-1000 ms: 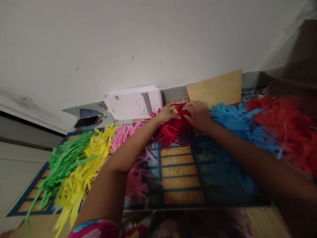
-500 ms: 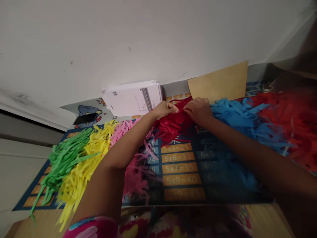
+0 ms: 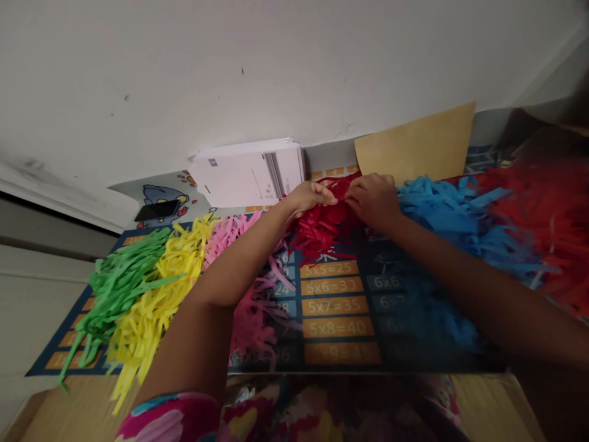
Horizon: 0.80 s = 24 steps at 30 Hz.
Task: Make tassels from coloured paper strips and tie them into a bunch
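Below a plain white wall (image 3: 294,73), over a blue-and-orange times-table sheet (image 3: 331,307), pinching crimson papery strips (image 3: 317,230) with left hand (image 3: 313,197) and right hand (image 3: 375,199), apparently to steady loose strands.

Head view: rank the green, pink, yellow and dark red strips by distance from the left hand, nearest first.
1. Dark red strips: at the left hand's fingertips.
2. Pink strips: left of it, beside the forearm.
3. Yellow strips: further left.
4. Green strips: leftmost.
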### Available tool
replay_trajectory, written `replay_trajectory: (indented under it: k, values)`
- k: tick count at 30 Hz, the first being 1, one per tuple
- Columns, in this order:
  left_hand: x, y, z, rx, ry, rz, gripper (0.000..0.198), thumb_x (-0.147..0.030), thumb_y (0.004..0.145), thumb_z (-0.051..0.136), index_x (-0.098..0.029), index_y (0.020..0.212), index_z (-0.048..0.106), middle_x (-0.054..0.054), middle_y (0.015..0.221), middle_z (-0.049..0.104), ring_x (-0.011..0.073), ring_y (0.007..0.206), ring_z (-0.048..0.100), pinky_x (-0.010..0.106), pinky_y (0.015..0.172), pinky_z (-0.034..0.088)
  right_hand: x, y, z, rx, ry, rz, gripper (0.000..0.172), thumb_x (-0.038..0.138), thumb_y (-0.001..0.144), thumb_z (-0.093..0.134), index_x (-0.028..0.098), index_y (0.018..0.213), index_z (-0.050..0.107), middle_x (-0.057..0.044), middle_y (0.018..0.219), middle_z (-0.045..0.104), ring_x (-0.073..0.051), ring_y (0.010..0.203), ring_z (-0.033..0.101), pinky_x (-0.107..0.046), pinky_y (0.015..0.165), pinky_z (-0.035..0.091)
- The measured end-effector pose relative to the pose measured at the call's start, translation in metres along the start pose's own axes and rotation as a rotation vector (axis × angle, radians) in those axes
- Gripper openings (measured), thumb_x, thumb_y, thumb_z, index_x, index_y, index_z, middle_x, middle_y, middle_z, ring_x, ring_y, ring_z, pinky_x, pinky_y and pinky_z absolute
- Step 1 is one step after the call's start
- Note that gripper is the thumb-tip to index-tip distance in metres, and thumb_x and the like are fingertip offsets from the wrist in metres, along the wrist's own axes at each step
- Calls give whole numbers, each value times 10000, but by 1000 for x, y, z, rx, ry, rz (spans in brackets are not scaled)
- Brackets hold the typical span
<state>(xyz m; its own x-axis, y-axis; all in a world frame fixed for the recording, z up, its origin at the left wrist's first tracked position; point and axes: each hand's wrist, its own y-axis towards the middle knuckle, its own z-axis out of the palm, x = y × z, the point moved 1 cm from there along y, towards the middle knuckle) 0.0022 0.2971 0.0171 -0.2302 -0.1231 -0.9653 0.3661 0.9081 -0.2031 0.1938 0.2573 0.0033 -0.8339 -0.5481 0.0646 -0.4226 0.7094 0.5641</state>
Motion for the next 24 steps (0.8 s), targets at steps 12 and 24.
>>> replay_trajectory:
  k: [12, 24]
  values:
    - [3, 7, 4, -183, 210, 189, 95, -57, 797, 645, -135, 846, 623, -36, 648, 604, 85, 584, 553, 220, 625, 445, 18, -13, -5, 170, -160, -229, 342, 369, 997, 452, 185, 924, 732, -102, 951, 688, -279, 1002, 515, -414, 866, 286]
    - [-9, -12, 18, -350, 1255, 236, 239, -231, 887, 514, -144, 987, 713, 158, 1023, 712, 287, 1019, 657, 393, 896, 485, 31, -18, 18, 502, -149, -143, 625, 607, 939, 447, 153, 1344, 590, -178, 1444, 521, -366, 1295, 461, -544, 1078, 212]
